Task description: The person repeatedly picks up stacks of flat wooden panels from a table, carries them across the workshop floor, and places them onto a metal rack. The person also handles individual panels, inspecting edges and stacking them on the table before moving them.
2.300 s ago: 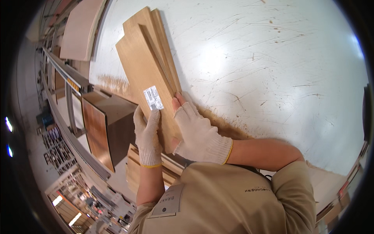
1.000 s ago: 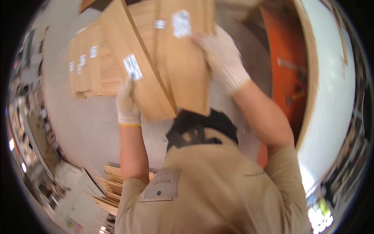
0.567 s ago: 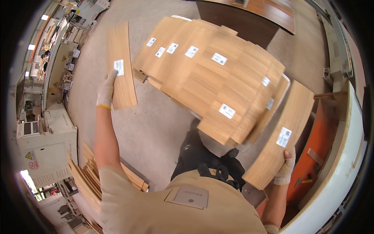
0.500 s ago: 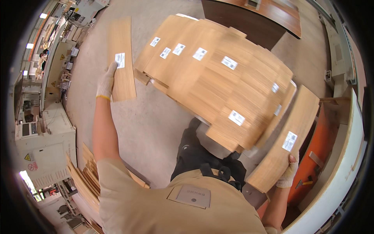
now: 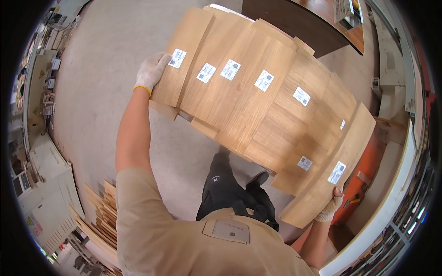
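Viewing from above a grey floor (image 5: 106,41) spreading far and left. Next in size, showing a stack (image 5: 258,106) of overlapping wooden boards, slanting from far left to near right, with stepped edges jutting on the near side. Bordering the scene on the right with a white bench (image 5: 380,230), on the far right with a brown cabinet (image 5: 304,27), and on the left with a pale machine (image 5: 50,179).

Continuing with single pieces: presenting the left board (image 5: 189,41) over the stack's left end and the right board (image 5: 352,133) over its right end, overhanging on the near side; not revealing full contact beneath either. Probably risking a slide or tip of the right board through slackened support at that overhang, endangering the shoe (image 5: 258,178) nearby. Possibly also risking a shift of neighbouring boards, through sideways pushing of the left board.

Among smaller parts, featuring the left hand (image 5: 153,71) gripping the left board by its outer edge, and the right hand (image 5: 331,207) gripping the right board toward its near end, thumb on top, other fingers mostly hidden. Ending with the left label (image 5: 177,58), possibly inviting scuffing through rubbing by the adjacent thumb, and the right label (image 5: 337,172).
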`<state>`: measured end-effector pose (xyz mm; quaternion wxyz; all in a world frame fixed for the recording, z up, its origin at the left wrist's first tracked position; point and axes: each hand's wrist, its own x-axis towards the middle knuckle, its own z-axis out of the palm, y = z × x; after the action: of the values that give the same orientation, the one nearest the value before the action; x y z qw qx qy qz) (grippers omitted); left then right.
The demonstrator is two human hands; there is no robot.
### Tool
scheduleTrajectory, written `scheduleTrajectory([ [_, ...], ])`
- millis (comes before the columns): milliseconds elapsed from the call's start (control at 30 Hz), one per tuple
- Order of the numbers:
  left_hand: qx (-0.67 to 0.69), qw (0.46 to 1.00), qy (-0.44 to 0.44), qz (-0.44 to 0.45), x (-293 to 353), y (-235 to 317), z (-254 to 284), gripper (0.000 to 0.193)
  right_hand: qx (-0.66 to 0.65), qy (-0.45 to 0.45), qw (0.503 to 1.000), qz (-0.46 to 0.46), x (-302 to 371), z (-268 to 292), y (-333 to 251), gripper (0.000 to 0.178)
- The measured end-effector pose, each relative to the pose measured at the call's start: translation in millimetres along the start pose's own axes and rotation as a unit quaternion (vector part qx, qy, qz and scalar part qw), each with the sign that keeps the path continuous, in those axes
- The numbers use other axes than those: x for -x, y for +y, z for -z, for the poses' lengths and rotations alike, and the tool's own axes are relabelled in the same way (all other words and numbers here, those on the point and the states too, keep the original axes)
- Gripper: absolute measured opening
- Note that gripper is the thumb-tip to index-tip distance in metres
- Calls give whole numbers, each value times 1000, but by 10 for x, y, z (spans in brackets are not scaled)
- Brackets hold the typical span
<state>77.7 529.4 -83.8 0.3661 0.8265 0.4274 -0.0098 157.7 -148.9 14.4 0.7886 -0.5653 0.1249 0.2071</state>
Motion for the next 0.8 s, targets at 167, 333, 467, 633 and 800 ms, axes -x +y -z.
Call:
scheduleTrajectory([
  [167,-185,960,201,-60,-45,-51,-79,60,-4,-15,1000,-23,-235,-672,347,84],
  [333,152,978,-29,-139,1295,1177,-745,97,129,-37,991,-19,-402,-1574,782,68],
  [467,115,973,-198,-14,1952,1906,-922,144,256,-98,961,42,-309,-2193,1016,43],
  [633,122,988,-52,-73,1834,1641,-854,138,301,-144,940,71,-362,-2335,1125,29],
  [800,345,936,-59,-36,1321,1167,-389,103,453,-68,872,174,-423,-2184,1230,26],
])
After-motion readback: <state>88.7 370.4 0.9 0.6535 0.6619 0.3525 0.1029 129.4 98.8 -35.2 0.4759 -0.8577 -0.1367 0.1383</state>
